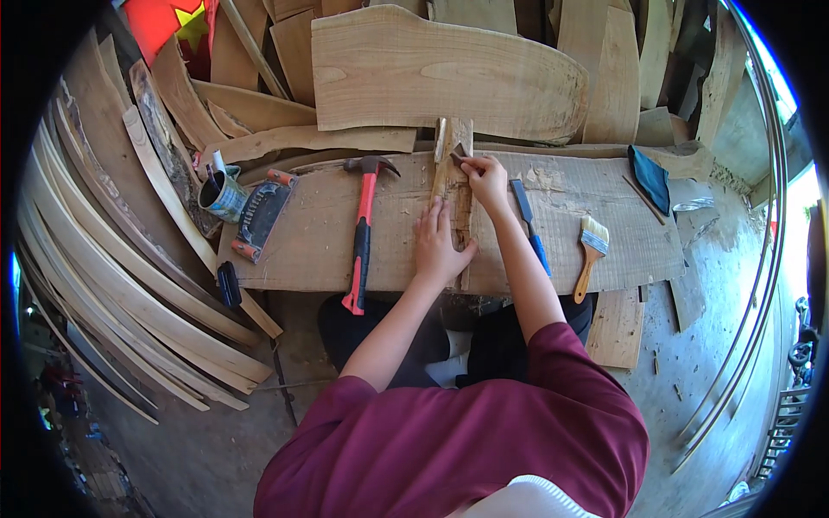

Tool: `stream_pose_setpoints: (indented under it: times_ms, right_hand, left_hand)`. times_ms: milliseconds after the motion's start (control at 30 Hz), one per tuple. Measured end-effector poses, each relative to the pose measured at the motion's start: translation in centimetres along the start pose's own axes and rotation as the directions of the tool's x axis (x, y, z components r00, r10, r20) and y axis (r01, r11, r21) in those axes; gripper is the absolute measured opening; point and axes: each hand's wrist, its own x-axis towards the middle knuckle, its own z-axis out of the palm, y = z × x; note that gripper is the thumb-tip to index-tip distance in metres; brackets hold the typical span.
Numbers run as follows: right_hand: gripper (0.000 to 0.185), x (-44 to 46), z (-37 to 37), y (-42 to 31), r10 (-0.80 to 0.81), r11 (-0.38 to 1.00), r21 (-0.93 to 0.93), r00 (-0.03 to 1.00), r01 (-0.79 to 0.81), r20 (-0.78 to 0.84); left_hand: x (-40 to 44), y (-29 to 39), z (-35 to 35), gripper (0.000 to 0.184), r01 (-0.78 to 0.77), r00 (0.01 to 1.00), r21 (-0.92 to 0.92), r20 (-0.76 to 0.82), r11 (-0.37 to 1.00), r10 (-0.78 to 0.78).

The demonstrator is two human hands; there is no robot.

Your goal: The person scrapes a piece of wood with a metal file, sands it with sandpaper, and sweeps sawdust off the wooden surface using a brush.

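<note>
Head view shows the right hand with its thumb and fingers pinched shut on a small dark piece, held against the far part of a rough wood strip. The left hand lies palm down at the strip's nearer half, its fingers extended toward 12 o'clock, the thumb spread toward 2 o'clock and nothing gripped. Rough and uneven along its face, the strip rests across a broad plank, running from 12 to 6 o'clock between the person's forearms and just past the plank's far edge. From the strip, a blue-handled chisel lies near at 3 o'clock, with a brush farther out toward 4, its bristles pointing away from the person. A red-and-black hammer rests at 9 o'clock, head at the far end; beyond it sit a sanding block and a cup holding tools. A teal cloth drapes at the plank's 3 o'clock end. Outward, a large slab stands at 12 o'clock, long curved slats fan out between 8 and 9, and a red cloth with a yellow star hangs at 10.
</note>
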Motion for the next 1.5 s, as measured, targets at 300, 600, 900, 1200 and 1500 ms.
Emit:
stream_pose_setpoints:
  times_ms: [300,600,900,1200,1500]
  right_hand:
    - [0.018,9.2,2.2,2.2,0.209,0.977,-0.042,0.978,-0.207,0.029]
    - [0.018,1.1,0.6,2.6,0.052,0.981,0.184,0.996,-0.064,0.067]
    - [0.018,6.4,2.1,4.3,0.165,0.947,0.262,0.982,-0.185,0.097]
    - [0.016,7.1,2.6,3.2,0.243,0.952,0.181,0.969,-0.247,0.045]
    - [0.027,1.4,1.8,1.0,0.197,0.980,0.001,0.969,-0.199,-0.150]
  left_hand:
    - [0.0,-0.1,0.1,0.088,0.009,1.000,-0.047,-0.004,0.999,-0.009]
    - [-0.1,0.1,0.1,0.086,0.003,0.999,-0.082,-0.038,0.997,-0.006]
    - [0.0,0.2,-0.1,0.086,0.012,0.999,-0.061,-0.032,0.998,-0.014]
    - [0.0,0.3,0.0,0.086,0.017,1.000,-0.046,-0.009,0.999,-0.017]
    - [0.0,0.2,0.0,0.084,0.009,1.000,-0.038,-0.025,0.999,-0.010]
